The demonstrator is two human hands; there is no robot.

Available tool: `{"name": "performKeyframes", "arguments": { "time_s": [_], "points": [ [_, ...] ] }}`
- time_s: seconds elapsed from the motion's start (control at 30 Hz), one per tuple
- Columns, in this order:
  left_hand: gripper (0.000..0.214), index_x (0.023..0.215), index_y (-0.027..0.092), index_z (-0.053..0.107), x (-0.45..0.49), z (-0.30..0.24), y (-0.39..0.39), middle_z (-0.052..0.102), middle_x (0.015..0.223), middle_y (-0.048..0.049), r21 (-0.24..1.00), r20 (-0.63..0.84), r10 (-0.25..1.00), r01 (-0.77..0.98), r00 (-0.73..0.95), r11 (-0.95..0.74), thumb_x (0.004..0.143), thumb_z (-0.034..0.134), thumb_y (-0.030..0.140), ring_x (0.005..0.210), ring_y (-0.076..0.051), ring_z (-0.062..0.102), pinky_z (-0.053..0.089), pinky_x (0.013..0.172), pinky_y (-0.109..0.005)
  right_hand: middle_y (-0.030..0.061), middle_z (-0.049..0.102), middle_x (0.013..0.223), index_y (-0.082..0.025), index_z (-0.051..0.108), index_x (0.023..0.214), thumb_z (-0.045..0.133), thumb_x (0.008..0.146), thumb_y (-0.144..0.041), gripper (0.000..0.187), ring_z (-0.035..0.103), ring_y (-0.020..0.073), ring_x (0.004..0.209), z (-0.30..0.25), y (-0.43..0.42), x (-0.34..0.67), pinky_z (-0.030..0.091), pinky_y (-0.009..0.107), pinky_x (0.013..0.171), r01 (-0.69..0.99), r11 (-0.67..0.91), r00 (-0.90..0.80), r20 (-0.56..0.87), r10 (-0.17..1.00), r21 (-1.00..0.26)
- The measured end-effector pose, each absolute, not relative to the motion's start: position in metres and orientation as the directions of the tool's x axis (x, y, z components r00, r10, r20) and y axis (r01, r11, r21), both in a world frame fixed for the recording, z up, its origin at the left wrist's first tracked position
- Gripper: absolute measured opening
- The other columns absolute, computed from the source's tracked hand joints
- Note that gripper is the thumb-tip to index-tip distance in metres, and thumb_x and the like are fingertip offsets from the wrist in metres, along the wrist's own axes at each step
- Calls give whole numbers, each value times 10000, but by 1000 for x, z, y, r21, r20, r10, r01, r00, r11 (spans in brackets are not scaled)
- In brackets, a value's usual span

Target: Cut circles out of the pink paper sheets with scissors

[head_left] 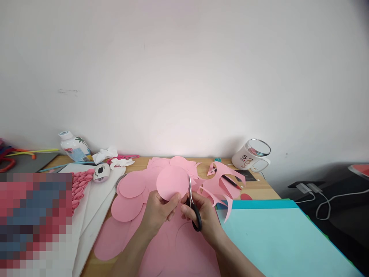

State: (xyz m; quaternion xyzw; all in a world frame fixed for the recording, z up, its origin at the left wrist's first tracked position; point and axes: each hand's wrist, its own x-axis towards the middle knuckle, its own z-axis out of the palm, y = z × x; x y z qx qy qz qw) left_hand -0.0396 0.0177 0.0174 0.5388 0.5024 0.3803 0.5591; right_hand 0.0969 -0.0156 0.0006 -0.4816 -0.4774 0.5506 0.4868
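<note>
Right now we pinch a pink paper circle (173, 182) between the thumb and fingers of our left hand (159, 211), raised above the surface (268, 189). Our right hand (206, 215) grips black-handled scissors (196, 217), their blades pointing away from us at the circle's right edge; we cannot tell whether they touch it. To our left, more pink circles (127, 207) overlap; to our right, curved scraps (220, 169) lie near a white mug (241, 159) and pale blue paper (273, 234).
</note>
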Motion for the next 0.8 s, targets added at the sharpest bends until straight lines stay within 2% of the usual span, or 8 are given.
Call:
{"name": "performKeyframes", "arguments": {
  "time_s": [0.37, 0.57, 0.8],
  "points": [
    [402, 391, 184, 394, -41, 16, 19, 362, 305, 61, 989, -135, 965, 83, 227, 119, 710, 578, 344, 307, -50, 309, 271, 362, -207, -51, 466, 529, -173, 523, 693, 666, 743, -355, 238, 436, 97, 503, -1, -16, 98, 339, 225, 475, -85, -24, -74, -18, 997, -996],
    [365, 487, 176, 433, -42, 11, 20, 443, 390, 54, 994, -96, 971, -30, 220, 105, 747, 589, 380, 305, -49, 330, 250, 347, -206, -49, 475, 503, -170, 519, 673, 674, 744, -360, 256, 421, 95, 482, -1, -17, 99, 320, 222, 459, -63, -25, -77, -20, 997, -998],
    [454, 381, 178, 386, -40, 12, 18, 366, 331, 55, 996, -88, 977, 23, 195, 85, 744, 591, 359, 326, -53, 319, 268, 379, -216, -44, 473, 518, -169, 532, 676, 691, 734, -391, 280, 415, 98, 494, -1, -19, 94, 317, 220, 464, -68, -49, -108, -41, 993, -996]
  ]
}}
